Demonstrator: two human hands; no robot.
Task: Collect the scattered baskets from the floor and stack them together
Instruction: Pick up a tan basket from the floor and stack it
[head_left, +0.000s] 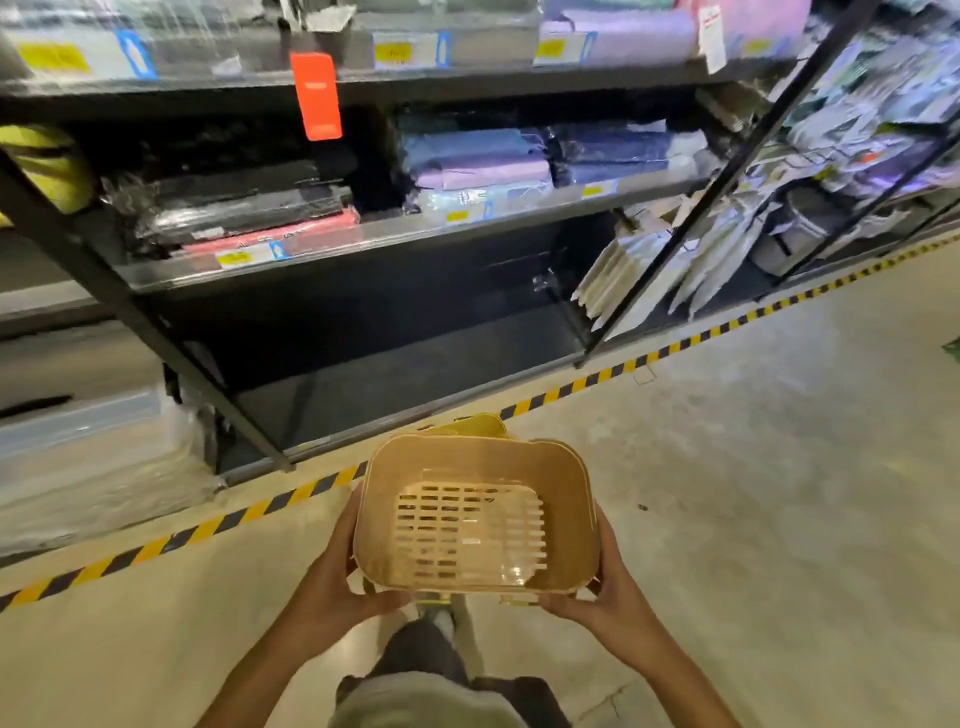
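Tan basket carried over the aisle floor, both hands on it

The basket (475, 512) is held open side up above the concrete floor (753, 493), near the striped floor tape (156, 543) by the shelving (363, 234). The left hand (332, 582) is wrapped against its left wall, the right hand (605, 587) cupped under the right corner, fingers closed on the plastic. A yellowish edge behind the far rim might be another basket, hard to tell. For clean nesting, it's probably best kept level and lined up rim to rim.

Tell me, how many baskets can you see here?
2, possibly. One tan slotted basket is held between the left hand and right hand; a yellow basket peeks out behind it, mostly hidden.
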